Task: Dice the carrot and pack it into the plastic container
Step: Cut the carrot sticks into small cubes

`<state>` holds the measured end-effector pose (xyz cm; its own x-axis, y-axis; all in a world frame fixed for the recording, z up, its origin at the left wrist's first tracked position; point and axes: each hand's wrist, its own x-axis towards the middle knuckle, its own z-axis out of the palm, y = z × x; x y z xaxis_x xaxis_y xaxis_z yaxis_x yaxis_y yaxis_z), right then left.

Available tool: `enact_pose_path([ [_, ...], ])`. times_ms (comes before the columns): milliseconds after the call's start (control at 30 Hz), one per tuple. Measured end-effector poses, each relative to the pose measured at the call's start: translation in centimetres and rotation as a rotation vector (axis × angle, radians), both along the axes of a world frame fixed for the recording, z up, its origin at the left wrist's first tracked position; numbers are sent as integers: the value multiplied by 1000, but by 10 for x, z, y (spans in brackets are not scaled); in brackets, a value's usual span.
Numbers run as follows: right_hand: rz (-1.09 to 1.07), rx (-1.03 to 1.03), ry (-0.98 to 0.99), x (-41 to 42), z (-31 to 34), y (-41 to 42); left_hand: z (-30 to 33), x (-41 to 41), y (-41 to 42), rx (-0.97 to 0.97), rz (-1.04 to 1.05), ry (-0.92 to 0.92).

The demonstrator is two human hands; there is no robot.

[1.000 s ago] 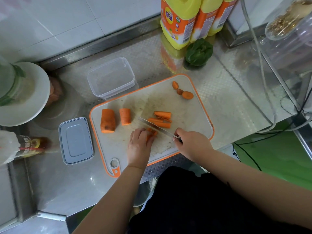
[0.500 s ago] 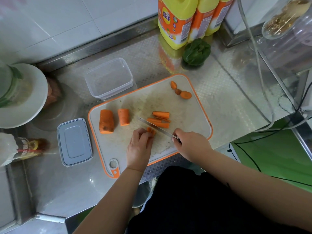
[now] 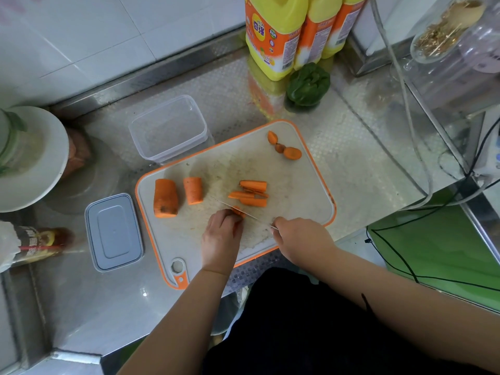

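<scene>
Dicing step: left hand (image 3: 220, 236) pins a carrot strip (image 3: 238, 211), right hand (image 3: 300, 239) grips the knife (image 3: 235, 208); next, short crosswise cuts, fingertips clear.

three yellow-and-orange bottles (image 3: 273, 36) stand in a row at the top centre of the frame, against the white tiled wall (image 3: 81, 36). a dark green leafy vegetable (image 3: 308, 85) sits just in front of them on the steel counter (image 3: 351, 158). at the left edge is a white round lid (image 3: 35, 158), and below it a dark bottle (image 3: 43, 243) lies on its side (label unreadable). upper right holds a clear jar (image 3: 457, 31), with grey and black cables (image 3: 405, 131) trailing down.
</scene>
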<state>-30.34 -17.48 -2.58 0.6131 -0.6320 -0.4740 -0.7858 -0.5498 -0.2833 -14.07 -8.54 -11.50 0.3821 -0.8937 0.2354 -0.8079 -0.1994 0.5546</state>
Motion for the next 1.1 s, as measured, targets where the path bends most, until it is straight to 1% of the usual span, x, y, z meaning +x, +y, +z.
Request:
enact_pose_path([
  [167,-45,62,43,9,-10,1,-2,1,0,-7,-13,3],
  [400,-132,189,-39,4,-9,-7,2,1,3,1,-19,19],
  [567,-96,130,-32,4,-2,-1,6,-1,8,2,37,0],
  [667,-61,88,-38,8,2,0,3,2,9,6,25,-9],
  [833,-32,58,32,12,-2,5,2,0,6,-6,35,26],
  [933,-93,115,49,17,-5,7,1,0,6,18,55,58],
  [1100,-149,204,23,17,-4,0,-1,2,7,34,52,102],
])
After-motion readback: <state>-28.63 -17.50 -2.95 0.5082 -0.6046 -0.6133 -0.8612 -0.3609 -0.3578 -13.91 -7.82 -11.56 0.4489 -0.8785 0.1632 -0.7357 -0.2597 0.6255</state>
